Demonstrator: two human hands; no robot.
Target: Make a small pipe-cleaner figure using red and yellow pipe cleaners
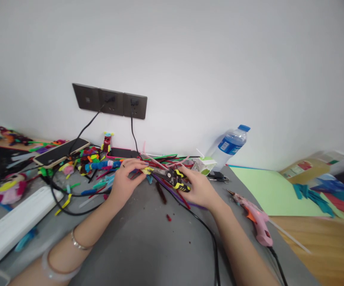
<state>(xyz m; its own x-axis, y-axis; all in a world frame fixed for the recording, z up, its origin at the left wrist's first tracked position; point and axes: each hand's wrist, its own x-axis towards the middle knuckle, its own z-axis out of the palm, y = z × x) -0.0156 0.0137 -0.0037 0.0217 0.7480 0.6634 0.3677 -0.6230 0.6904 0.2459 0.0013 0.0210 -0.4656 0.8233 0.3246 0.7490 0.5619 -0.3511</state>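
Observation:
My right hand (200, 187) is closed round black pliers with yellow grips (174, 178), their jaws pointing left. My left hand (127, 179) pinches a small yellow pipe-cleaner piece (146, 170) at the tip of the jaws. Both hands rest on a grey mat (148, 234) among loose pipe cleaners in red, green, purple and blue (162, 159). A dark red stub (161, 193) and a tiny red scrap (168, 217) lie just in front of the hands.
A pink glue gun (257, 217) lies right of my hand, its black cord running off the mat. A water bottle (230, 146), green paper (264, 186), two phones (60, 152), wall sockets (110, 101) and a white bar (16, 222) surround the spot.

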